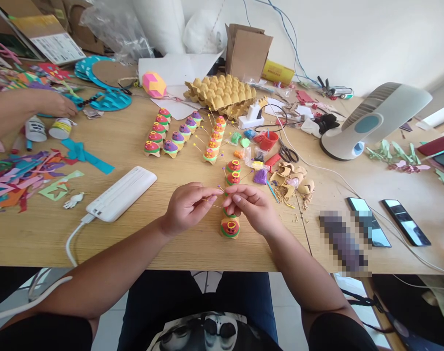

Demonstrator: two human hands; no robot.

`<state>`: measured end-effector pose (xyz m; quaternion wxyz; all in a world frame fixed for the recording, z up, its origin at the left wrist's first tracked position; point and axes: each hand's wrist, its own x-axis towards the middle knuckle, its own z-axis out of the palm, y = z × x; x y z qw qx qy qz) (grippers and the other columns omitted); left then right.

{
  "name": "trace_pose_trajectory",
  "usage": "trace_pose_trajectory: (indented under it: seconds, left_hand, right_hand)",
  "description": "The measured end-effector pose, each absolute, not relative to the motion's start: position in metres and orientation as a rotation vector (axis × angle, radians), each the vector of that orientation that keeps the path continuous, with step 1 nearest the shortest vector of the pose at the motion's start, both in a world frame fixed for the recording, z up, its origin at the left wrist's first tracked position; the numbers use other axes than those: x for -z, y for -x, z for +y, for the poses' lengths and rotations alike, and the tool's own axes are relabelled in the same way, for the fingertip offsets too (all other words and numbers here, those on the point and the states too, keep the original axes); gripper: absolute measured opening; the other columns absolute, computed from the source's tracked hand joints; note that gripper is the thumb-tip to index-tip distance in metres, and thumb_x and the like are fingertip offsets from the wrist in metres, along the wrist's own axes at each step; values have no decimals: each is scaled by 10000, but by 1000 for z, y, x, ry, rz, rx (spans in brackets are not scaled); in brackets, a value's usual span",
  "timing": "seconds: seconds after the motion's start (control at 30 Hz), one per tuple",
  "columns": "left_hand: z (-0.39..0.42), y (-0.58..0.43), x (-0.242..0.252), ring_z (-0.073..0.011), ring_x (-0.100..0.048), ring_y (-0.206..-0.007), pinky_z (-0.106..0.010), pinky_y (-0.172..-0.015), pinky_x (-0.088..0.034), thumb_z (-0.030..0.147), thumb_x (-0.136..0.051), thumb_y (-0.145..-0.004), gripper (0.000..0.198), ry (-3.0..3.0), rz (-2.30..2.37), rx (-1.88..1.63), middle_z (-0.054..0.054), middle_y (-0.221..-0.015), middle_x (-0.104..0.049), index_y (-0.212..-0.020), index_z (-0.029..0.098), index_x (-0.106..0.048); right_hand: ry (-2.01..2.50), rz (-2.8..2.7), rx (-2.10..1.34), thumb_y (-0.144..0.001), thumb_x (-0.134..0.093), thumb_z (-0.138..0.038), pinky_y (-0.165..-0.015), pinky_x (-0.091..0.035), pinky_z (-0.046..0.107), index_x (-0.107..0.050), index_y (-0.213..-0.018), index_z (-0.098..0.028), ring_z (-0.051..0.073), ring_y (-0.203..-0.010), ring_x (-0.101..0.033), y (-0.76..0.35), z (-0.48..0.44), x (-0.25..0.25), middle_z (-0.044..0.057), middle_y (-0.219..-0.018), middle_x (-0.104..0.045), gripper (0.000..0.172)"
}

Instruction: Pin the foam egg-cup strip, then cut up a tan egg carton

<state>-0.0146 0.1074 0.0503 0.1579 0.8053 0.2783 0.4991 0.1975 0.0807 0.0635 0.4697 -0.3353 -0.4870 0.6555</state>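
Note:
My left hand (185,207) pinches a thin pale stick (217,206) between thumb and fingers. My right hand (256,207) meets it, fingers curled in a pinch, but what lies between them is too small to make out. A tiny purple ball (219,187) shows by the fingertips. Under and behind the right hand runs a painted egg-carton strip (230,227), with red domes, yellow rings, green bands and small faces. The hand hides its middle. Farther back stand a red strip (156,130), a purple strip (181,134) and an orange strip (215,139) with ball-tipped sticks.
A white power bank (122,194) lies left, near paper scraps (20,180). Another person's hand (61,105) reaches in at far left. Scissors (288,152), clay packets (260,176), carton pieces (293,180), phones (406,222) and a fan (372,122) occupy the right.

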Motion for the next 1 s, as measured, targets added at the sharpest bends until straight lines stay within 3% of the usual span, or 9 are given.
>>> trace_pose_trajectory:
  seconds: [0.23,0.4,0.67,0.9,1.0]
  left_hand:
    - [111,16,-48,-93,-529,-594,-231,-606,-439,200,-718,-931,46,-2306,689,-1439,13,-739,-717,-975,192,-730]
    - [111,16,-47,-95,-536,-594,-230,-609,-449,210,-661,-973,130,-2352,731,-1461,1,-758,-740,-1063,206,-754]
    - [110,9,-51,-81,-524,-546,-217,-584,-441,198,-699,-948,149,-2365,574,-1441,45,-651,-682,-1072,253,-762]
    - [112,9,-44,-82,-505,-542,-222,-595,-429,191,-692,-956,194,-2404,523,-1409,57,-614,-622,-1135,250,-741]
    - [111,9,-45,-82,-485,-537,-225,-586,-409,188,-695,-952,184,-2442,503,-1397,58,-611,-603,-1125,234,-733]
  right_hand:
    - [895,-1195,-1619,-801,-862,-447,-631,-546,237,-800,-927,-229,92,-659,-642,-199,82,-60,-3,-812,-766,260]
    - [901,-1189,-1640,-755,-895,-433,-608,-522,224,-809,-932,-234,92,-657,-625,-198,82,-60,-8,-803,-762,280]
    - [939,-1123,-1808,-724,-915,-462,-488,-321,188,-802,-889,-192,50,-542,-427,-197,79,-59,-60,-632,-604,336]
    - [893,-1108,-1813,-687,-936,-472,-644,-477,221,-786,-899,-211,94,-705,-608,-194,79,-59,-20,-799,-730,368]
    - [883,-1112,-1799,-672,-947,-453,-678,-494,230,-750,-833,-208,94,-705,-622,-192,80,-58,-28,-783,-725,353]
